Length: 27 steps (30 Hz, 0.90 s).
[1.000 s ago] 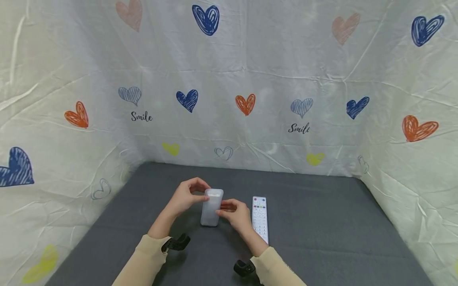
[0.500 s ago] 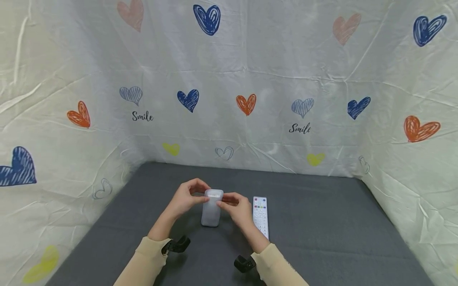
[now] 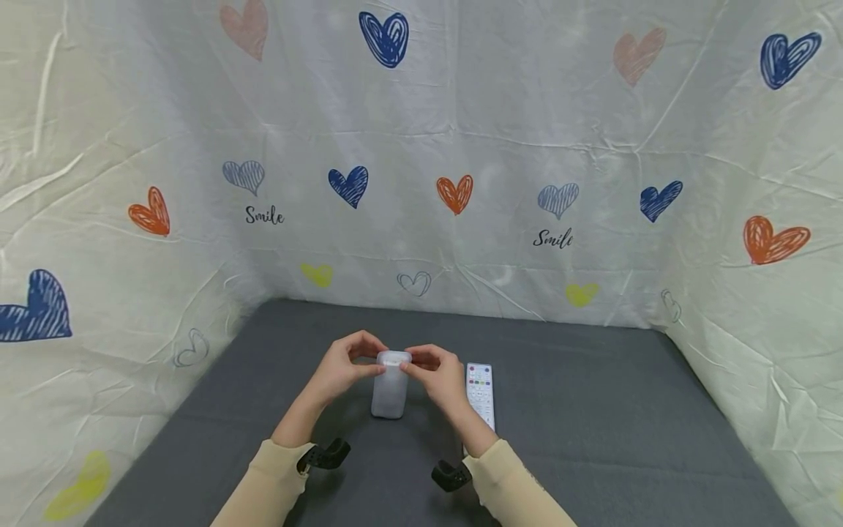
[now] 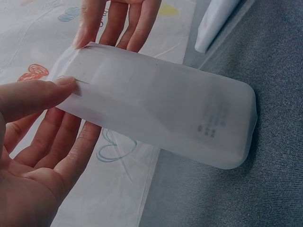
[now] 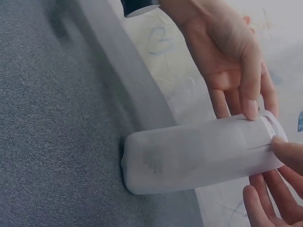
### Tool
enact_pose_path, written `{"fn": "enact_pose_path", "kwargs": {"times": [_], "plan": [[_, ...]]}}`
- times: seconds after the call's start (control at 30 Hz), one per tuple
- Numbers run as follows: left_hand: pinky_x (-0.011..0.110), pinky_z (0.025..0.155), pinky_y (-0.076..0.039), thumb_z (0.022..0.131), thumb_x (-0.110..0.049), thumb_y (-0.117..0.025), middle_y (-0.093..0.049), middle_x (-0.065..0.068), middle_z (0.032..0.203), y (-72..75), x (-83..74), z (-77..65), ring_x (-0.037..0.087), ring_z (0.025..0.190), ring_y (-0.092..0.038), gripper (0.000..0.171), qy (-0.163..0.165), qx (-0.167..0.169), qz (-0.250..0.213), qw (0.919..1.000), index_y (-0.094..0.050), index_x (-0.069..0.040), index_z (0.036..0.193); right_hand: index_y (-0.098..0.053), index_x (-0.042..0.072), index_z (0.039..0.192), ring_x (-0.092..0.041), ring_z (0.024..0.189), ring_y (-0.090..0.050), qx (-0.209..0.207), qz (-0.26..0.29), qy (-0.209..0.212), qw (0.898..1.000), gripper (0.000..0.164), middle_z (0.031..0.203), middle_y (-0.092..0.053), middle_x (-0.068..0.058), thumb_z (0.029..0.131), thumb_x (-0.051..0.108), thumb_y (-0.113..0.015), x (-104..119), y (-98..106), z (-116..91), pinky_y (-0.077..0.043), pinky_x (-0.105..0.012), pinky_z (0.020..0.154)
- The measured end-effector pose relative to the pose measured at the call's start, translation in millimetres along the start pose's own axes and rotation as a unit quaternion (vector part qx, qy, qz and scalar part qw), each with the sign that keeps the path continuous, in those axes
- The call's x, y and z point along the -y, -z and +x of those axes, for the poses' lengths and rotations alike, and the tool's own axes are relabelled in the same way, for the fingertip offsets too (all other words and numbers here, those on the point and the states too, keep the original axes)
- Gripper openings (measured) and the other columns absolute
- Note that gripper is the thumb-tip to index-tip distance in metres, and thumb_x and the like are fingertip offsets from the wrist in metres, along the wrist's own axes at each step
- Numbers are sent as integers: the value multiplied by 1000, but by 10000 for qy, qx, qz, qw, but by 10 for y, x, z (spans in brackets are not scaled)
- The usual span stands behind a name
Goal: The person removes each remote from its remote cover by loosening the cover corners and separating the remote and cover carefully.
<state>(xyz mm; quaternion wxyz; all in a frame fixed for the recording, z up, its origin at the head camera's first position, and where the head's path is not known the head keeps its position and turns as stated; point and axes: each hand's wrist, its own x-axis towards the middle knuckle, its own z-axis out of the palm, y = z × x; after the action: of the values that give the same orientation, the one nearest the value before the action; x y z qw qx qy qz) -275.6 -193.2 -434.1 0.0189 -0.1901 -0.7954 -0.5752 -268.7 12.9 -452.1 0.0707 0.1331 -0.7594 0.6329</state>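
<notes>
A translucent, frosted white sleeve stands tilted on the grey cloth, its lower end touching it. Faint printed marks show through near that end in the left wrist view; what lies inside is blurred. My left hand pinches the sleeve's upper left edge, thumb in front and fingers behind. At the upper right edge, my right hand pinches it the same way. The right wrist view shows a slit-like opening at the sleeve's top, beside my right thumb. A white remote control lies just right of my right hand, its lower part hidden by my forearm.
Dark grey cloth covers the table. A white curtain printed with hearts encloses the back and both sides. Black wrist cameras hang at both cuffs, close above the table.
My right hand has moved up along the sleeve's right edge to its top, level with my left hand. My left hand keeps its grip, and the remote control stays in place.
</notes>
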Motion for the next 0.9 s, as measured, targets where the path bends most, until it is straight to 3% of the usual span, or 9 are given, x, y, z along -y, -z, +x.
{"fn": "enact_pose_path", "kwargs": {"times": [0.37,0.57,0.9], "plan": [[32,78,-55,79,-12,-77,-63,12,107,10,11,13,24,100,-62,30,6,59,42,10000,-63,-10,105,-73,13,101,-12,83,-67,-94,-72,2,9999,22,96,-72,-5,82,24,-74,13,2,-15,-53,-21,68],[31,78,-55,79,-11,-76,-63,14,109,33,-19,1,28,102,-62,31,77,141,58,9999,-63,-8,107,-73,11,101,-20,86,-67,-132,-89,102,9998,23,97,-72,-9,82,23,-74,14,-12,-24,-53,-23,70],[29,77,-55,80,-11,-76,-64,16,107,53,23,-9,25,97,-64,31,104,199,104,9997,-64,-7,108,-74,12,100,-12,81,-65,-125,-281,11,9995,20,97,-73,-6,85,26,-71,30,-1,-28,-50,-21,66]]}}
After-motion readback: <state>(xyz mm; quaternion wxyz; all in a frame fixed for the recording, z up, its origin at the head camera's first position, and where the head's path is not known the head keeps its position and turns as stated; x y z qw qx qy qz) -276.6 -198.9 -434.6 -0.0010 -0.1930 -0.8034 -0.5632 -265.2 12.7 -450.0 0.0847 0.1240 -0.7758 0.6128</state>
